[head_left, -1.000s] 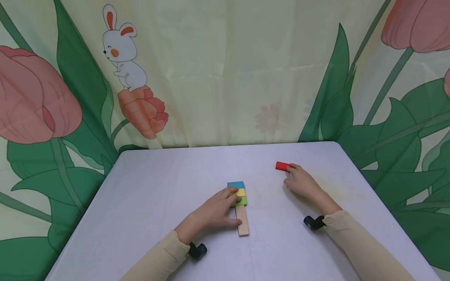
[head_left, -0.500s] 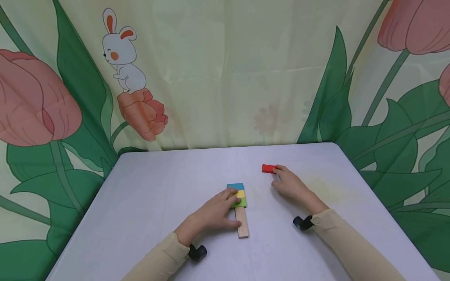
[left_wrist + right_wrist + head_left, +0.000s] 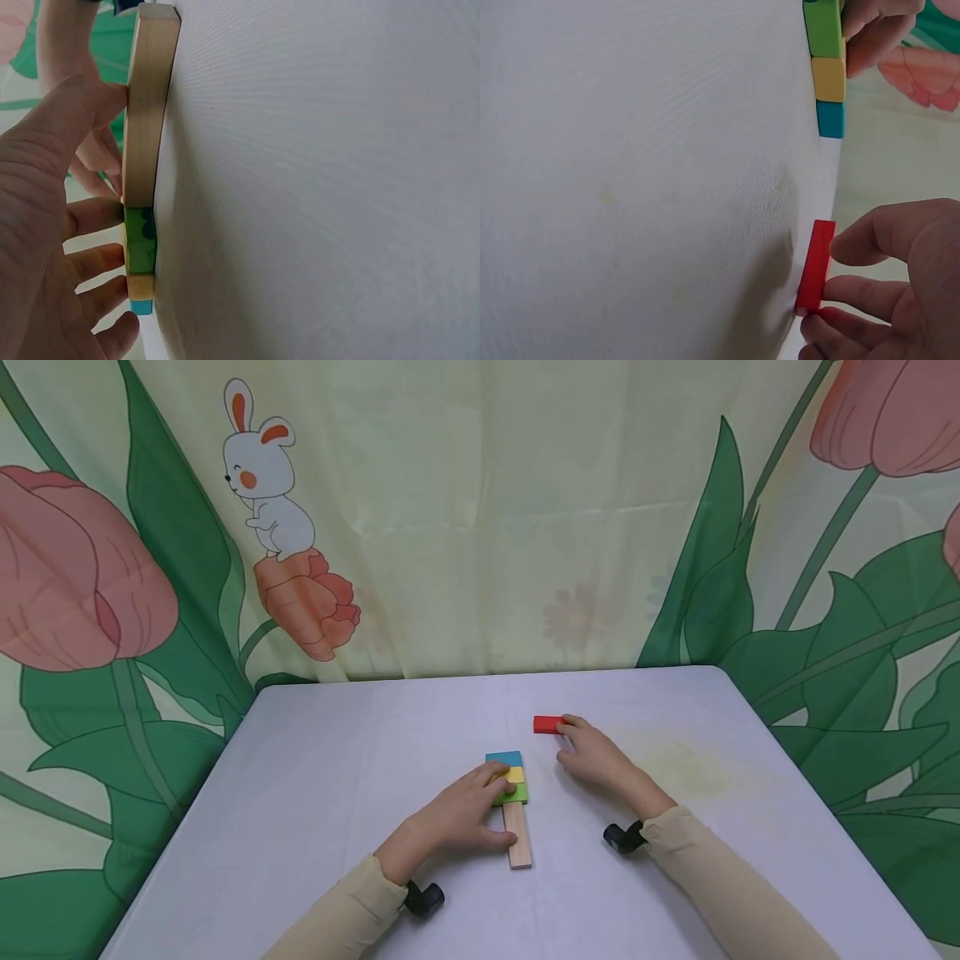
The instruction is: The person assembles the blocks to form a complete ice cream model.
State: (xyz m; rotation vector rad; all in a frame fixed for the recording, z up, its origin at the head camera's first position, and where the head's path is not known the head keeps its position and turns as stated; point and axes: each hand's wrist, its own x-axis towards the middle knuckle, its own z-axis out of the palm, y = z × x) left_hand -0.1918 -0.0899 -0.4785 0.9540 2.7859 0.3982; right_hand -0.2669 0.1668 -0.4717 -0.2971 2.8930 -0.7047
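Note:
My left hand (image 3: 456, 814) spreads over a row of blocks lying on the table. Its thumb touches the long bare-wood block (image 3: 150, 112), and its fingertips lie along the green block (image 3: 141, 240), the yellow block (image 3: 140, 286) and the blue block (image 3: 503, 758). These line up end to end, blue farthest away, and fingers partly cover yellow and green. Farther back and right, a small red block (image 3: 547, 724) lies crosswise, with the fingertips of my right hand (image 3: 596, 760) on its right end. The right thumb (image 3: 855, 247) is apart from it, nearer me.
A white-covered table (image 3: 360, 743) carries the blocks. Behind it hangs a curtain (image 3: 480, 527) printed with tulips, leaves and a rabbit. Each wrist wears a small black camera, one by the left sleeve (image 3: 337, 910) and one by the right sleeve (image 3: 720, 877).
The right hand and the red block have moved left and slightly nearer, toward the far end of the row. The left hand and the row under it stay in place.

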